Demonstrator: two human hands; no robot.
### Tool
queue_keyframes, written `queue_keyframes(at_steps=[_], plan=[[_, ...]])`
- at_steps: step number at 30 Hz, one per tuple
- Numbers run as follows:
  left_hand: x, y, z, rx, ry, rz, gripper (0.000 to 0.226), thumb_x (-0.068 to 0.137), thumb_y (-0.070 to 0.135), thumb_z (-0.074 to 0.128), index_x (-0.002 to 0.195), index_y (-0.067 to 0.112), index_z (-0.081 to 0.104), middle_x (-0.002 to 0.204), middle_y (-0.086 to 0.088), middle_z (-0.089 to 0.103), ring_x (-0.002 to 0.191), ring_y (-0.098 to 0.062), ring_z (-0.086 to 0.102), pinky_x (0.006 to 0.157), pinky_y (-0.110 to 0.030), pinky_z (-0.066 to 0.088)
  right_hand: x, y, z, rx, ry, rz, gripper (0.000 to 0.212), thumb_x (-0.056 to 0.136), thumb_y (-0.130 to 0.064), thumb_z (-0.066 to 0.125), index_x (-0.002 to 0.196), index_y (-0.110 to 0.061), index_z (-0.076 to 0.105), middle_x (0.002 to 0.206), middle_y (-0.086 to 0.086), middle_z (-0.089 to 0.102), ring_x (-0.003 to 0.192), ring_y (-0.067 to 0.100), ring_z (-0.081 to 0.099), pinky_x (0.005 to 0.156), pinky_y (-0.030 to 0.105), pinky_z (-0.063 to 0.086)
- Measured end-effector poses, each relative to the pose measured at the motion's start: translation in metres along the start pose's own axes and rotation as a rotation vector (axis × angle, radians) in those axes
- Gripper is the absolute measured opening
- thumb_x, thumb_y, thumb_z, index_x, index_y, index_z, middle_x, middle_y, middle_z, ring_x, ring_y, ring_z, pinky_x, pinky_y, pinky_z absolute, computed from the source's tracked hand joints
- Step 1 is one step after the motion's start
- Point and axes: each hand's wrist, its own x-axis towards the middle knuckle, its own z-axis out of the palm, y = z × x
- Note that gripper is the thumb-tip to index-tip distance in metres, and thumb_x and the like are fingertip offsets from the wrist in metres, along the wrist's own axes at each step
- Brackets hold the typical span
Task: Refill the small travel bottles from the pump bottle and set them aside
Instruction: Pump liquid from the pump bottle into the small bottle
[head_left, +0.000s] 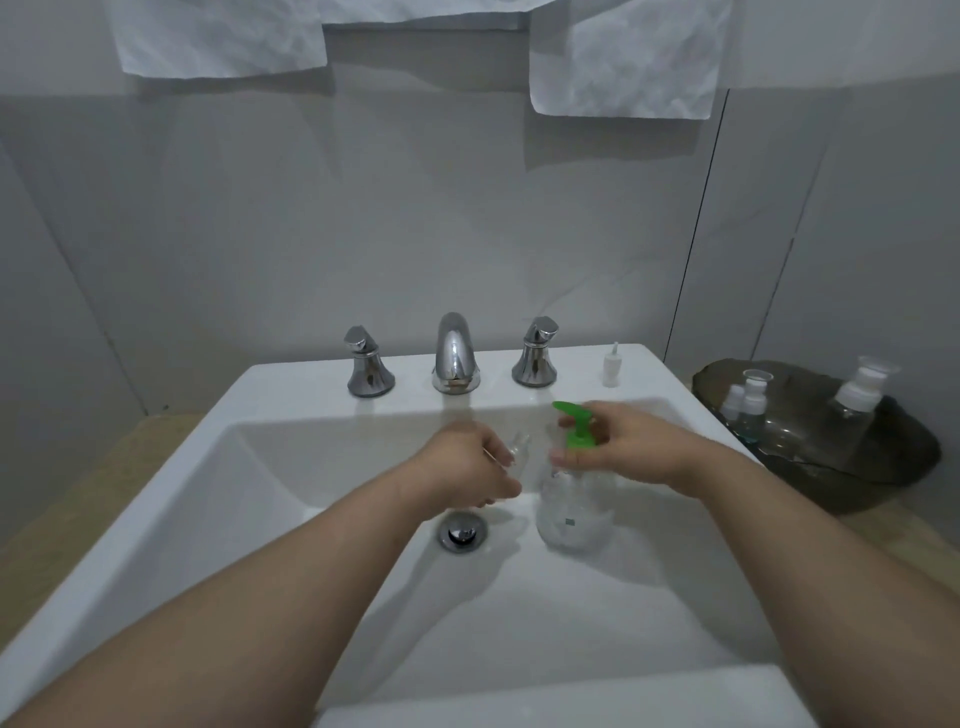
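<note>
Over sink (156, 499), left hand (467, 467) grips travel bottle (521, 448); right hand (634, 447) holds pump bottle (571, 506) alongside.

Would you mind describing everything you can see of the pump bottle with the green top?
The pump bottle is clear, plastic-looking and rounded, with a small label and a bright green pump whose nozzle points left and away. It stands upright in the white sink, right of the drain. The right hand grips its neck and pump; its fill level is unclear.
</note>
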Motion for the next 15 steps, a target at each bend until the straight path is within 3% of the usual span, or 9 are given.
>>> queue_keyframes(at_steps=[3,7,9,12,15], plan=[[0.006,-0.004,-0.003,0.014,0.017,-0.028,0.027,0.079,0.007,0.084,0.088,0.015,0.060,0.091,-0.012,0.070,0.073,-0.025,0.065,0.084,-0.046,0.061,-0.001,0.007,0.013,-0.173,-0.119,0.042,0.080,0.076,-0.041,0.091,0.142,-0.036,0.045,0.133,-0.021,0.055,0.123,0.006,0.054,0.102,0.021,0.038],[0.008,-0.007,-0.004,0.049,-0.026,-0.061,0.031,0.082,0.003,0.081,0.086,0.016,0.053,0.090,-0.014,0.066,0.075,-0.027,0.066,0.086,-0.046,0.061,0.004,0.004,0.014,-0.167,-0.133,0.029,0.060,0.080,-0.030,0.090,0.128,-0.036,0.054,0.129,-0.014,0.063,0.123,0.012,0.058,0.102,0.024,0.042],[0.010,-0.008,-0.004,0.047,-0.051,-0.067,0.030,0.082,0.003,0.081,0.087,0.015,0.055,0.090,-0.014,0.067,0.074,-0.028,0.067,0.086,-0.047,0.061,0.003,0.000,0.001,-0.247,-0.156,0.037,0.062,0.078,-0.030,0.091,0.130,-0.031,0.057,0.127,-0.010,0.064,0.120,0.014,0.059,0.102,0.026,0.043],[0.011,-0.010,-0.004,0.077,-0.098,-0.063,0.026,0.081,0.003,0.082,0.090,0.012,0.060,0.097,-0.016,0.071,0.071,-0.027,0.065,0.082,-0.041,0.061,-0.002,-0.004,-0.015,-0.278,-0.170,0.062,0.068,0.060,-0.039,0.093,0.120,-0.032,0.061,0.115,-0.007,0.071,0.110,0.014,0.065,0.101,0.033,0.049],[0.012,-0.010,-0.005,0.103,-0.130,-0.054,0.025,0.079,0.003,0.084,0.093,0.010,0.065,0.101,-0.013,0.074,0.075,-0.027,0.068,0.086,-0.040,0.062,-0.005,-0.009,-0.007,-0.291,-0.218,0.071,0.059,0.050,-0.034,0.081,0.106,-0.018,0.070,0.101,0.004,0.075,0.095,0.021,0.068,0.092,0.039,0.053]])
